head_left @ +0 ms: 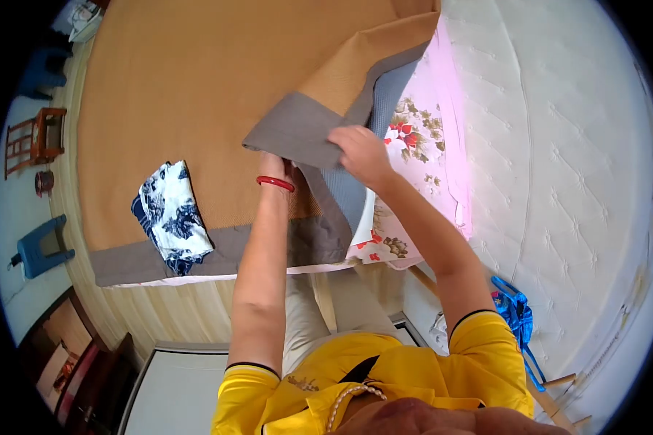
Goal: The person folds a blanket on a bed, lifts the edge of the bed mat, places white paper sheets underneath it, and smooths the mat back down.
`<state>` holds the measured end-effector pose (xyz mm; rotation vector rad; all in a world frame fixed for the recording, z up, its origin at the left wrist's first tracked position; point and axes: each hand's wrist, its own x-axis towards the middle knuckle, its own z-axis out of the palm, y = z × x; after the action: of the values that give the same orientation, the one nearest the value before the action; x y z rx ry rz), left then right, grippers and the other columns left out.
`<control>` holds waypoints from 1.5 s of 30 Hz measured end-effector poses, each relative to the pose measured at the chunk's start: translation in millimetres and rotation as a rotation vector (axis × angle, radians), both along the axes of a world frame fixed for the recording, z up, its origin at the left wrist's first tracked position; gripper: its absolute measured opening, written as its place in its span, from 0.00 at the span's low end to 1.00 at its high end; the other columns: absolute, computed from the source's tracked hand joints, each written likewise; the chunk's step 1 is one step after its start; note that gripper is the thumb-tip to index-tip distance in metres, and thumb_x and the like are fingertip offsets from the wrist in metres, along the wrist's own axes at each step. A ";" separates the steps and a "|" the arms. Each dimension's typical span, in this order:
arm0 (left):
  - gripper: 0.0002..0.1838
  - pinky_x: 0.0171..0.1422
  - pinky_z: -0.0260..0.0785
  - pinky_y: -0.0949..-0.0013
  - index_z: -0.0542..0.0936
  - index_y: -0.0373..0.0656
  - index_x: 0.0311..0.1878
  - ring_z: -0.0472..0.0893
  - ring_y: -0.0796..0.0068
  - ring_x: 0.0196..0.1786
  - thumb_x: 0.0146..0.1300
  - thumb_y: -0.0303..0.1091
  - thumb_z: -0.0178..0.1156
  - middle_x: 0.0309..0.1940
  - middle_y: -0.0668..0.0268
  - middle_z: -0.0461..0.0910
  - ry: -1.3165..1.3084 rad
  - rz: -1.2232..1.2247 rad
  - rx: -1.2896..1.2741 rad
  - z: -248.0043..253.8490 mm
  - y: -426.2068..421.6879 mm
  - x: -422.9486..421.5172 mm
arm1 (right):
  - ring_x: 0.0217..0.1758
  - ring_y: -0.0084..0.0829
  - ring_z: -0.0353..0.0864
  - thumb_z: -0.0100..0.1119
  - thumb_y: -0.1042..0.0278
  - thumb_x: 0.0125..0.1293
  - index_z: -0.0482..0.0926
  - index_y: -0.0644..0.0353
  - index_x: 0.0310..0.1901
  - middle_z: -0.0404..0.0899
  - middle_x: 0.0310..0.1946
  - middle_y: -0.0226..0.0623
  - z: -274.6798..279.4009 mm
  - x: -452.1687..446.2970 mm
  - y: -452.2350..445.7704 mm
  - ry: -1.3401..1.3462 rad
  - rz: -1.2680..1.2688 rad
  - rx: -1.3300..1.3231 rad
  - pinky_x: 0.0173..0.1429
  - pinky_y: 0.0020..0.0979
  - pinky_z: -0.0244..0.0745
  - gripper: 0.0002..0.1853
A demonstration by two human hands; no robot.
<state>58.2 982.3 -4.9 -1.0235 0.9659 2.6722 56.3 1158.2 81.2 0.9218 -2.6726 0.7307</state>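
A brown bed mat (189,94) with a grey border lies across the bed. Its near right part is lifted and folded over, so that the blue-grey underside (389,90) shows. My right hand (363,154) is closed on the grey border of this raised fold. My left hand (274,164), below a red bangle (276,183), reaches under the raised flap. The flap hides its fingers, so their grip cannot be made out. To the left of my left forearm, a folded blue-and-white patterned cloth (173,217) rests on the mat.
Under the mat lies a floral sheet (421,138) with a pink edge. A pale quilted surface (544,159) extends along the right, with a blue bag (514,312) near its lower part. A blue stool (43,246) and a wooden chair (40,141) stand at the left.
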 end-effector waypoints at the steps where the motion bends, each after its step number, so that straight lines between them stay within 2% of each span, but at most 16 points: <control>1: 0.11 0.27 0.62 0.77 0.73 0.43 0.41 0.72 0.79 0.25 0.58 0.36 0.53 0.28 0.73 0.75 -0.035 0.057 -0.101 26.9 6.8 -2.3 | 0.43 0.38 0.74 0.55 0.77 0.43 0.74 0.59 0.38 0.76 0.40 0.37 5.1 13.9 16.4 -0.028 -0.069 -0.089 0.48 0.33 0.69 0.15; 2: 0.11 0.27 0.62 0.77 0.73 0.43 0.41 0.72 0.79 0.25 0.58 0.36 0.53 0.28 0.73 0.75 -0.027 0.043 -0.106 47.9 14.6 3.9 | 0.41 0.40 0.75 0.55 0.78 0.46 0.73 0.60 0.39 0.76 0.40 0.40 7.6 29.6 32.0 -0.057 -0.139 -0.180 0.46 0.34 0.70 0.14; 4: 0.09 0.31 0.64 0.74 0.76 0.41 0.38 0.74 0.75 0.29 0.55 0.34 0.55 0.31 0.68 0.76 0.348 -0.269 -0.558 85.3 33.0 27.7 | 0.46 0.40 0.74 0.57 0.80 0.42 0.73 0.61 0.41 0.74 0.44 0.41 4.8 63.1 57.0 -0.019 -0.260 -0.367 0.50 0.34 0.69 0.19; 6: 0.13 0.44 0.67 0.69 0.73 0.38 0.44 0.76 0.70 0.41 0.54 0.30 0.56 0.43 0.64 0.75 0.584 -0.587 -0.746 122.1 64.6 53.3 | 0.47 0.42 0.73 0.58 0.78 0.43 0.73 0.61 0.43 0.74 0.44 0.43 16.4 97.1 72.8 -0.100 -0.292 -0.335 0.50 0.34 0.69 0.20; 8: 0.09 0.34 0.67 0.62 0.75 0.40 0.30 0.74 0.61 0.30 0.42 0.27 0.59 0.33 0.58 0.73 0.989 -0.589 -1.059 148.2 106.8 72.9 | 0.48 0.43 0.73 0.58 0.71 0.50 0.72 0.61 0.47 0.74 0.45 0.43 13.1 131.9 85.4 -0.304 -0.363 -0.443 0.51 0.35 0.69 0.19; 9: 0.08 0.37 0.67 0.65 0.75 0.39 0.30 0.74 0.62 0.34 0.43 0.27 0.58 0.34 0.58 0.74 1.146 -0.650 -1.139 155.5 123.5 82.1 | 0.48 0.42 0.73 0.57 0.70 0.52 0.73 0.61 0.47 0.74 0.45 0.41 -26.3 152.5 98.5 -0.101 -0.500 -0.056 0.52 0.36 0.69 0.18; 13: 0.06 0.35 0.67 0.65 0.72 0.40 0.25 0.74 0.64 0.37 0.41 0.30 0.55 0.36 0.59 0.73 1.549 -0.809 -1.154 169.9 179.5 111.2 | 0.43 0.38 0.73 0.56 0.69 0.53 0.72 0.60 0.44 0.73 0.40 0.40 -7.4 200.6 117.8 -0.519 -0.703 -0.658 0.47 0.33 0.68 0.15; 17: 0.06 0.32 0.67 0.66 0.70 0.42 0.24 0.72 0.65 0.36 0.41 0.32 0.54 0.36 0.60 0.70 1.678 -0.905 -1.212 169.5 227.5 139.1 | 0.39 0.35 0.72 0.56 0.68 0.53 0.72 0.60 0.40 0.72 0.36 0.38 -15.2 237.0 140.2 -0.786 -1.035 -1.452 0.42 0.31 0.67 0.12; 22: 0.05 0.32 0.69 0.68 0.71 0.42 0.24 0.71 0.66 0.35 0.42 0.31 0.53 0.33 0.61 0.68 1.690 -1.012 -1.304 141.2 298.2 177.3 | 0.33 0.31 0.71 0.55 0.66 0.54 0.72 0.59 0.36 0.72 0.31 0.36 -55.6 272.4 174.8 -0.827 -1.283 -2.071 0.36 0.28 0.67 0.09; 24: 0.04 0.33 0.69 0.69 0.71 0.42 0.24 0.71 0.66 0.35 0.43 0.30 0.52 0.33 0.61 0.68 1.635 -1.096 -1.406 112.1 323.9 191.6 | 0.30 0.29 0.71 0.55 0.66 0.55 0.72 0.59 0.35 0.71 0.28 0.35 -75.4 281.6 185.1 -0.803 -1.354 -2.232 0.34 0.27 0.66 0.08; 29: 0.05 0.41 0.70 0.65 0.74 0.41 0.29 0.74 0.62 0.41 0.48 0.30 0.52 0.35 0.59 0.72 1.395 -1.635 -1.150 28.1 339.4 222.7 | 0.25 0.25 0.70 0.54 0.65 0.56 0.72 0.58 0.31 0.71 0.23 0.32 -110.0 297.0 205.1 -0.736 -1.568 -2.347 0.28 0.24 0.66 0.07; 33: 0.12 0.46 0.69 0.64 0.75 0.42 0.43 0.75 0.58 0.45 0.57 0.35 0.53 0.40 0.57 0.76 1.112 -1.416 -0.795 22.6 275.5 218.0 | 0.20 0.21 0.70 0.54 0.64 0.56 0.72 0.57 0.27 0.70 0.18 0.31 -103.6 318.5 218.4 -0.614 -1.823 -1.979 0.23 0.21 0.65 0.07; 38: 0.14 0.44 0.69 0.58 0.74 0.46 0.46 0.76 0.53 0.42 0.59 0.41 0.51 0.38 0.52 0.76 0.794 -1.224 -1.168 -13.9 169.5 170.4 | 0.20 0.21 0.67 0.53 0.66 0.57 0.73 0.64 0.33 0.67 0.17 0.28 -65.3 309.5 237.4 -0.176 -1.857 -1.343 0.25 0.19 0.63 0.09; 41: 0.19 0.37 0.69 0.52 0.71 0.47 0.51 0.77 0.47 0.35 0.60 0.45 0.51 0.33 0.47 0.76 0.473 -1.346 -1.451 -44.5 113.9 138.6 | 0.31 0.33 0.72 0.54 0.64 0.56 0.74 0.63 0.34 0.73 0.27 0.36 -83.8 269.2 279.5 -0.152 -1.645 -0.542 0.37 0.33 0.68 0.11; 44: 0.21 0.40 0.69 0.54 0.69 0.45 0.54 0.76 0.48 0.39 0.59 0.44 0.52 0.37 0.48 0.76 0.668 -1.165 -1.421 -72.0 85.5 114.2 | 0.45 0.43 0.73 0.58 0.56 0.54 0.74 0.60 0.41 0.74 0.42 0.45 -76.8 220.2 309.9 -0.263 -1.402 0.267 0.47 0.41 0.68 0.18; 45: 0.23 0.45 0.68 0.55 0.68 0.44 0.55 0.74 0.48 0.44 0.58 0.43 0.53 0.42 0.49 0.75 0.636 -1.238 -1.503 -57.1 87.1 103.5 | 0.45 0.43 0.73 0.58 0.56 0.54 0.74 0.60 0.41 0.74 0.42 0.45 -82.9 212.0 319.0 -0.269 -1.395 0.275 0.47 0.41 0.68 0.18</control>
<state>161.8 1069.4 -62.0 0.5201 2.5571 0.8915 268.2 1477.3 -1.8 -1.0771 -2.7553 0.1189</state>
